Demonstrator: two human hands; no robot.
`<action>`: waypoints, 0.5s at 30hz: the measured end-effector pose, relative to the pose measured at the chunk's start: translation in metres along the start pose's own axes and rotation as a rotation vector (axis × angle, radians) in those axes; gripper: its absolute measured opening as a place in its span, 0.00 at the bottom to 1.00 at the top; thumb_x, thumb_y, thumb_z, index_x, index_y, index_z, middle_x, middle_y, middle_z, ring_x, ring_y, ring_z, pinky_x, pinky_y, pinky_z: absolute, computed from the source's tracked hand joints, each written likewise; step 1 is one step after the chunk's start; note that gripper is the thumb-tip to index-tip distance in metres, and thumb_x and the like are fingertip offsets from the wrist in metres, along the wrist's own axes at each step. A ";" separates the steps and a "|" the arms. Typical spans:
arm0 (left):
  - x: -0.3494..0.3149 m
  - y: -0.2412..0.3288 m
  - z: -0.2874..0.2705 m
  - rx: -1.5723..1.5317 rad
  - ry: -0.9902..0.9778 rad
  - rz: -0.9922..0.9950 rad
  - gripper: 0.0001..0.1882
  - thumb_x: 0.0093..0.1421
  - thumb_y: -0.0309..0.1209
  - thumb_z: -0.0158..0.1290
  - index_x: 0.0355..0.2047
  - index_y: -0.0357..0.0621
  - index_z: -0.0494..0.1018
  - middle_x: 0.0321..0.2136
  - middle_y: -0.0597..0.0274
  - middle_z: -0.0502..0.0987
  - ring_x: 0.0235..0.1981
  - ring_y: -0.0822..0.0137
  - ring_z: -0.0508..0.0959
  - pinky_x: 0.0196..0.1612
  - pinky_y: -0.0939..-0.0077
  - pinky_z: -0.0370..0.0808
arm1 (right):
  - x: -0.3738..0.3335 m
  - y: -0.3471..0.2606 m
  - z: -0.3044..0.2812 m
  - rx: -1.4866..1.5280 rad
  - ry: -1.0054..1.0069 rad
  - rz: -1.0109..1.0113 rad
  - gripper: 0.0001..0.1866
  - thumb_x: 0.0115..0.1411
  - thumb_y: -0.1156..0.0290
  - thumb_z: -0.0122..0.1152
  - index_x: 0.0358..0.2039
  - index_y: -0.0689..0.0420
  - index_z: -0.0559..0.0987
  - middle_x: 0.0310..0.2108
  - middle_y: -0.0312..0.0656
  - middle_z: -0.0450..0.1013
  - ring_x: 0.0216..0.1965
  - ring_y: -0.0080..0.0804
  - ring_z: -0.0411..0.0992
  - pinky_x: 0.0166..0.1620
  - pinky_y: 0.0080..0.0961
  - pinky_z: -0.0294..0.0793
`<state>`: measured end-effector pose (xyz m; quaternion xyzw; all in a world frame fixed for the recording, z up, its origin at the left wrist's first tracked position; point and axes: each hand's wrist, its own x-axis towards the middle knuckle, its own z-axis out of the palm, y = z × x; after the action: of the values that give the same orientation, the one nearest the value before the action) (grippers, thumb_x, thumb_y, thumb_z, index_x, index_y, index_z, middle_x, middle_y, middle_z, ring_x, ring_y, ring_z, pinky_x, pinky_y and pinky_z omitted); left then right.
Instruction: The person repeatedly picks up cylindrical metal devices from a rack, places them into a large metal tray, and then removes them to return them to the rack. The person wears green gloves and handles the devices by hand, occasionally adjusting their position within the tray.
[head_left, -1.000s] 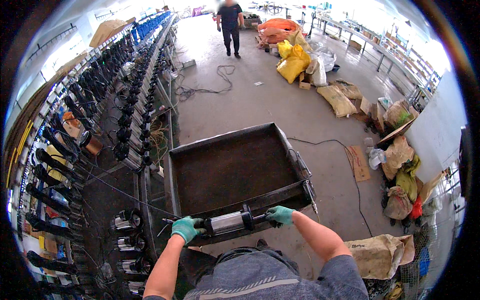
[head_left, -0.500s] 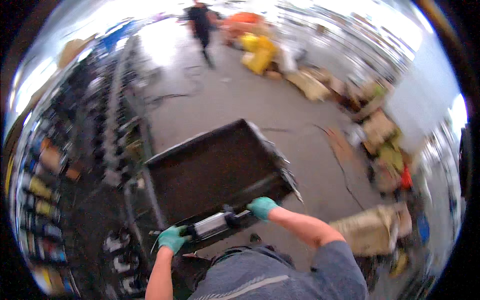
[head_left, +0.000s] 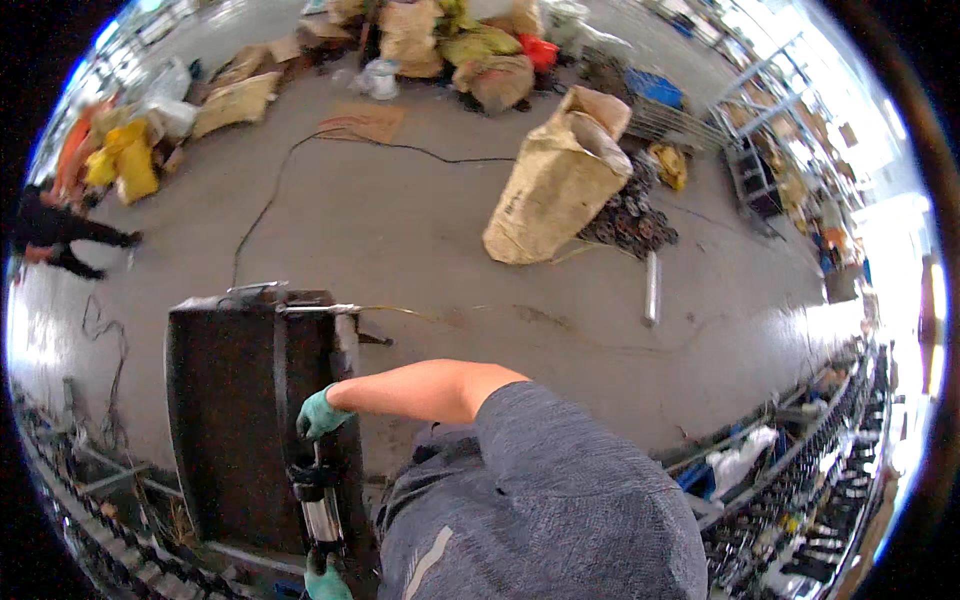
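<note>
A dark metal cart tray (head_left: 230, 400) stands at the left on the concrete floor. Its handle (head_left: 320, 505), a silver bar with black grips, runs along the tray's near side. My right hand (head_left: 320, 412), in a teal glove, is closed on the handle's upper end, with the bare forearm reaching across from my grey-shirted shoulder. My left hand (head_left: 326, 580), also gloved in teal, grips the lower end at the picture's bottom edge and is only partly in view. The tray looks empty.
A big tan sack (head_left: 560, 180) stands ahead beside a heap of dark metal parts (head_left: 630, 220). A silver tube (head_left: 652, 288) and a black cable (head_left: 300, 150) lie on the floor. Sacks and bags line the far side. A person in dark clothes (head_left: 60, 235) walks at left. Machine racks (head_left: 830, 450) run along the lower right.
The view has swung to the right, so the cart now sits at the left with its handle running up and down. Both hands stay on the handle.
</note>
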<state>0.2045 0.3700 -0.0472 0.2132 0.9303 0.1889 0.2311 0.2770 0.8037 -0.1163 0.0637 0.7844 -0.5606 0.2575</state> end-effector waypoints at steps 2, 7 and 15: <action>0.005 -0.010 0.003 -0.207 -0.087 -0.173 0.20 0.58 0.24 0.62 0.52 0.38 0.78 0.44 0.56 0.84 0.41 0.63 0.82 0.46 0.70 0.77 | -0.030 -0.016 -0.004 0.239 0.020 -0.039 0.24 0.68 0.52 0.53 0.58 0.52 0.78 0.56 0.42 0.75 0.53 0.41 0.73 0.54 0.42 0.74; -0.004 0.068 -0.020 0.126 -0.105 -0.005 0.21 0.61 0.40 0.62 0.52 0.44 0.80 0.48 0.54 0.83 0.47 0.58 0.80 0.52 0.64 0.73 | -0.023 -0.003 0.004 0.745 0.071 0.122 0.25 0.62 0.64 0.61 0.61 0.48 0.76 0.58 0.37 0.74 0.56 0.41 0.72 0.57 0.40 0.72; -0.012 0.098 -0.020 0.110 -0.092 -0.117 0.19 0.63 0.38 0.60 0.50 0.41 0.80 0.47 0.55 0.83 0.47 0.59 0.80 0.50 0.65 0.74 | 0.017 -0.010 -0.005 -0.566 -0.110 -0.042 0.23 0.57 0.62 0.67 0.52 0.53 0.80 0.48 0.42 0.78 0.45 0.44 0.75 0.44 0.47 0.77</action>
<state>0.2344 0.4416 0.0173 0.1793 0.9386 0.1139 0.2720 0.2567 0.8015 -0.1142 -0.0575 0.8958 -0.3271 0.2954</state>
